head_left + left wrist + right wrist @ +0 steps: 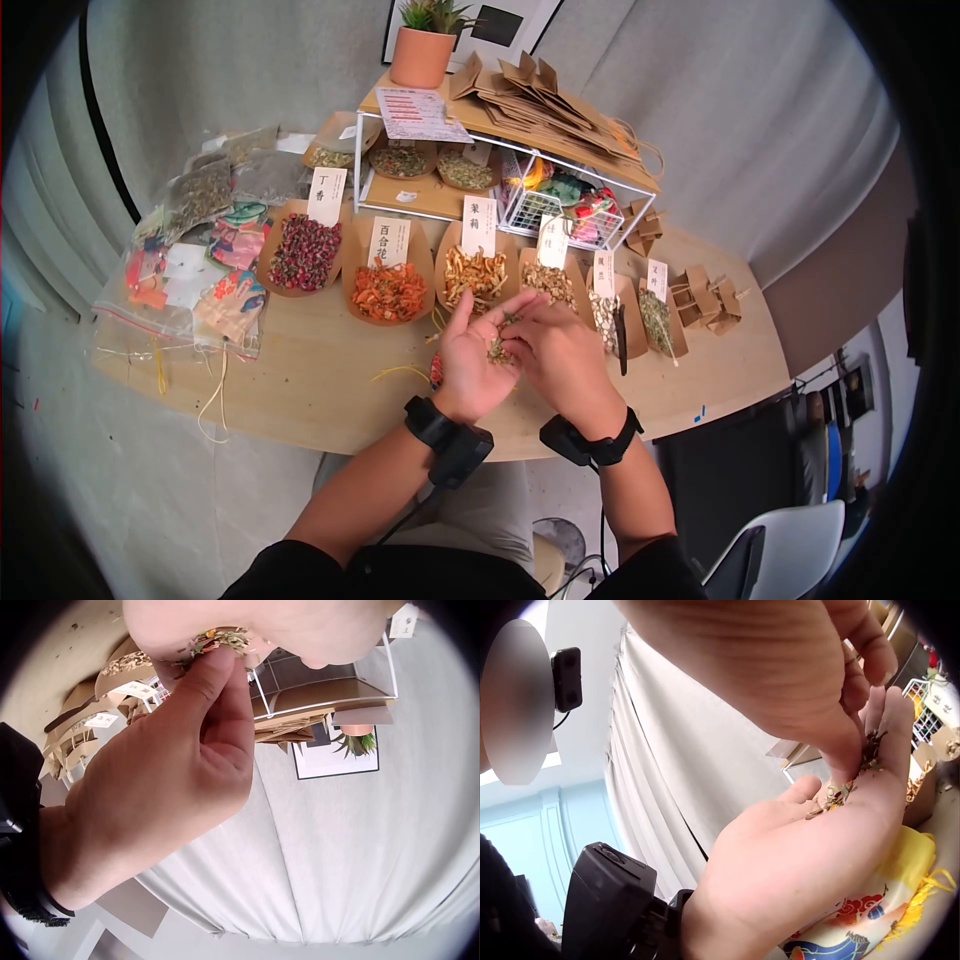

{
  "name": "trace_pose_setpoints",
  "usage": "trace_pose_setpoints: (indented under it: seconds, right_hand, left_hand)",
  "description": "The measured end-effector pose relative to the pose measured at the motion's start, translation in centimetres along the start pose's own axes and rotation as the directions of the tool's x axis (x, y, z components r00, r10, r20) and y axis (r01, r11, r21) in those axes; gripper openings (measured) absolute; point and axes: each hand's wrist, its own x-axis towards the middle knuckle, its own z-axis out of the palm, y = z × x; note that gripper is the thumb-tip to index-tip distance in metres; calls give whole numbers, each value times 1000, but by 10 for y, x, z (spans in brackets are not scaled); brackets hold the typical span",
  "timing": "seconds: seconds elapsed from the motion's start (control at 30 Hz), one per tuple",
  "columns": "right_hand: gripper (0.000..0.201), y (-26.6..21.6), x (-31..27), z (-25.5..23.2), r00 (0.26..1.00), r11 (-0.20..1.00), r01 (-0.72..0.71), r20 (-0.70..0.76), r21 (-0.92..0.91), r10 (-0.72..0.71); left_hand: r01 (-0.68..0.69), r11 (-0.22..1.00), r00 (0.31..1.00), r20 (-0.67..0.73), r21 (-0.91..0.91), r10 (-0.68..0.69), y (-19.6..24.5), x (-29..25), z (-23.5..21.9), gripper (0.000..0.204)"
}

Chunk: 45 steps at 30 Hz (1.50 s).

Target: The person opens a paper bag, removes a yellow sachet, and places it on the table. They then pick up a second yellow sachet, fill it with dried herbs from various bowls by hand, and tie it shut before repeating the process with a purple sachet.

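My left hand [478, 355] is held palm up over the front of the table, fingers extended, with a small heap of dried herb bits [838, 796] on the palm. From above, my right hand [565, 355] reaches into that heap, thumb and fingertips pinching some of the herbs. The left wrist view shows the right thumb pressed among the green, yellow and reddish bits [217, 641]. Under the left hand lies a printed fabric pouch [904, 862] with yellow cord, mostly hidden by the hands in the head view.
Paper trays of dried flowers and herbs with label cards stand in a row, including red buds [305, 250] and orange petals [388, 292]. Black tongs [621, 340] lean at the right. Behind is a shelf [590, 125] with paper bags; plastic bags of pouches [230, 300] lie left.
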Motion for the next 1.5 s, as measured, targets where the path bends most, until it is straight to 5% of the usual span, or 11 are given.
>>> trace_pose_setpoints:
  seconds: [0.33, 0.43, 0.83, 0.93, 1.03, 1.13, 1.23, 1.33, 1.4, 1.43, 1.5]
  right_hand:
    - [11, 0, 0, -4, 972, 935, -210, -39, 286, 230]
    - [15, -3, -1, -8, 930, 848, -354, 53, 395, 364]
    - [19, 7, -7, 6, 982, 892, -52, -138, 449, 127]
    - [14, 6, -9, 5, 983, 879, -122, -68, 460, 172]
    - [7, -3, -7, -5, 910, 771, -403, 132, 493, 392]
    - [10, 5, -7, 1, 835, 527, -506, 235, 683, 497]
    - [16, 16, -5, 8, 849, 272, -410, 256, 870, 461]
    - [19, 18, 3, -2, 709, -261, -391, 469, 883, 526]
    - [18, 27, 3, 0, 713, -392, -369, 527, 843, 463]
    - [18, 31, 3, 1, 716, -454, -357, 551, 816, 428]
    - [16, 35, -2, 1, 762, -192, -471, 506, 861, 403]
  left_hand:
    - [-34, 996, 999, -15, -77, 33, -2, -3, 7, 74]
    - [-29, 994, 999, 37, -103, 33, -3, 0, 1, 74]
    - [9, 999, 999, -43, -33, -10, 1, -4, 8, 74]
    - [5, 1000, 1000, -7, -25, -5, 1, -3, 5, 74]
    - [1, 1000, 997, -83, -23, -3, 0, -5, 14, 74]
    - [-14, 999, 999, 42, -39, 16, -2, -5, 7, 73]
    - [75, 966, 922, 387, -248, 28, -4, 7, -18, 73]
    - [-1, 975, 988, 152, -223, 36, -6, 2, -8, 73]
    - [-26, 986, 998, 59, -164, 36, -6, 0, 3, 73]
    - [-36, 991, 999, 12, -133, 38, -6, -1, 6, 74]
    - [-26, 992, 1000, -4, -122, 26, -5, -2, 9, 74]
